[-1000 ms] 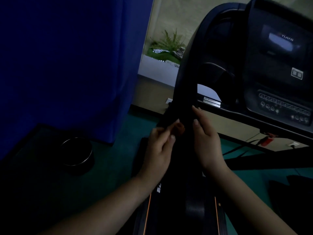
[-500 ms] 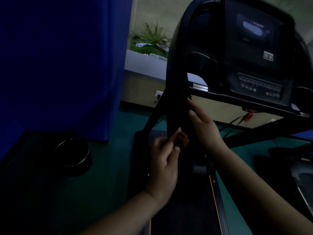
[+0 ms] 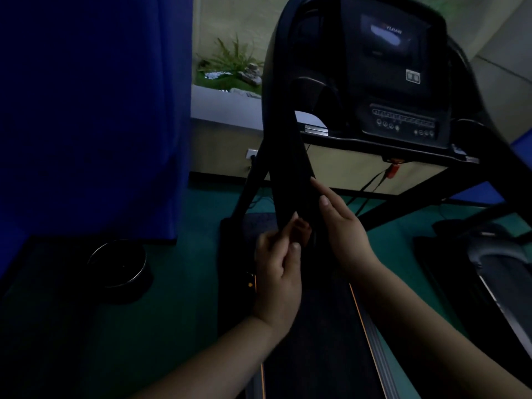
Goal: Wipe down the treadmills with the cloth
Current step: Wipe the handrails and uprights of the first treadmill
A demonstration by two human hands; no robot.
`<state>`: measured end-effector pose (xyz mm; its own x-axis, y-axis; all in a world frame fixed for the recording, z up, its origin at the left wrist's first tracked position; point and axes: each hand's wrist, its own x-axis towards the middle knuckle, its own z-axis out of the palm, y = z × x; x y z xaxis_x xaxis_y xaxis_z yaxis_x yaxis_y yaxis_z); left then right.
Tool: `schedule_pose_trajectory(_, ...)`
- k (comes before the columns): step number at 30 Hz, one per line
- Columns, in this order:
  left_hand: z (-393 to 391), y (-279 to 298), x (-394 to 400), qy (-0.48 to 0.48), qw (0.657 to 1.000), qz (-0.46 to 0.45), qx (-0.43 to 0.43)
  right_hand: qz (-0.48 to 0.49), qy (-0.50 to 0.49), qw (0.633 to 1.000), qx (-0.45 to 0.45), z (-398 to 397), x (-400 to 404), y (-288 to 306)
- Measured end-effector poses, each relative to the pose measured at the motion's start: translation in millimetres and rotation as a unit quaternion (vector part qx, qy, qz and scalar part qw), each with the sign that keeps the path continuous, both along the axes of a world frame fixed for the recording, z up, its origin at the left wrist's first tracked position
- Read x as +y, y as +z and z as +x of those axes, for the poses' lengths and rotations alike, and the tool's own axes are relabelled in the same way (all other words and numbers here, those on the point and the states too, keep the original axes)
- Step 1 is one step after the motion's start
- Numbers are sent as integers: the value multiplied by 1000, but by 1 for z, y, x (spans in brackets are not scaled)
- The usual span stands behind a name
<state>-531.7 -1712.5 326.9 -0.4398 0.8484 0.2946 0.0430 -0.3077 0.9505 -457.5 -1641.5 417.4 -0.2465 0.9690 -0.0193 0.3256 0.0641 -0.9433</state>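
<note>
Scene is dim; detail is limited.

1. Treadmill point(image 3: 397, 90): black, directly ahead. Console w/ screen and button row at top; belt point(image 3: 319, 341) w/ orange edge lines runs down toward me. Left handrail point(image 3: 285, 156) curves from the console top down to both hands.

2. Left hand point(image 3: 277, 272): fingers curled, thumb and forefinger pinching a small brownish piece at the lower end of the handrail. I read this piece as the cloth point(image 3: 302, 230), but it's too dark to confirm. It sits against the rail, between both hands.

3. Right hand point(image 3: 342, 226): fingers straight, laid along the rail's right side, fingertips point(image 3: 324, 200) pointing up. Flat contact, no grip that I can see.

4. Surroundings: blue curtain point(image 3: 95, 110) fills the left side. Round dark bowl w/ metal rim point(image 3: 119, 264) on the green floor point(image 3: 184, 254), below the curtain, well apart from the treadmill. Plant point(image 3: 230, 59) behind a low wall, past the rail. Red clip point(image 3: 393, 169) on a cord hangs under the console. A 2nd machine point(image 3: 495, 269) is partly in view at right edge.
</note>
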Motion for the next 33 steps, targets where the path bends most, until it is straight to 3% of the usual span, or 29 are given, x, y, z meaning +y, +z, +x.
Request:
schedule_pose_trajectory(3, -15, 8, 32, 12, 1000, -21, 11, 1, -7, 1000, 9, -1, -2, -1)
schedule_pose_trajectory(6, -24, 14, 51, 0, 999, -43, -31, 1, -14, 1000, 17, 0, -2, -3)
schedule_pose_trajectory(11, 5, -2, -14, -3, 1000, 20, -1, 18, -17, 1000, 5, 1, -2, -6)
schedule_pose_trajectory(17, -24, 18, 47, 10, 999, -36, 16, 3, -15, 999, 31, 1, -5, -6)
schedule_pose_trajectory(21, -3, 5, 15, 34, 998, -8, 42, 9, -9, 999, 34, 1, -4, -7)
schedule_pose_trajectory(24, 12, -3, -14, 26, 999, 10, 15, 28, -3, 999, 25, 2, -3, -9)
schedule_pose_trajectory(30, -37, 10, 86, 28, 998, -57, -10, 22, 8, 999, 49, 2, 1, -11)
schedule_pose_trajectory(33, -23, 11, 65, 29, 996, -69, -44, 18, 17, 998, 57, 3, 2, -13)
